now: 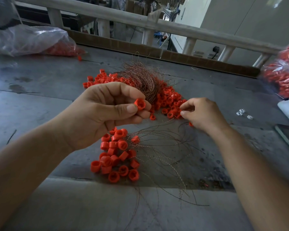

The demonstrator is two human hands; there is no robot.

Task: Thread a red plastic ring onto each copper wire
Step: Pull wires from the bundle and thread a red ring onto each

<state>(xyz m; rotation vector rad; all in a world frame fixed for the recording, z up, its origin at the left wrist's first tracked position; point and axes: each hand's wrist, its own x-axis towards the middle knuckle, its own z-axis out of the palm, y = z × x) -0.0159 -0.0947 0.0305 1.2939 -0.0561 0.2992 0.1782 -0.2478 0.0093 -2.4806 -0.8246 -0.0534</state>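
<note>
Over grey table [40, 105], pinches ring [140, 104] in left hand [107, 112], wire [157, 125] in right hand [202, 112]; risks missing hole if wire bends.

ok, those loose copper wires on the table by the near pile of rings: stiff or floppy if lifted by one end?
Probably floppy: the copper wires lie in long loose curves, so one would likely droop. Apt to snag, since they cross each other among the red rings. Likely light: the right hand seems to pinch one between thumb and finger.
</note>
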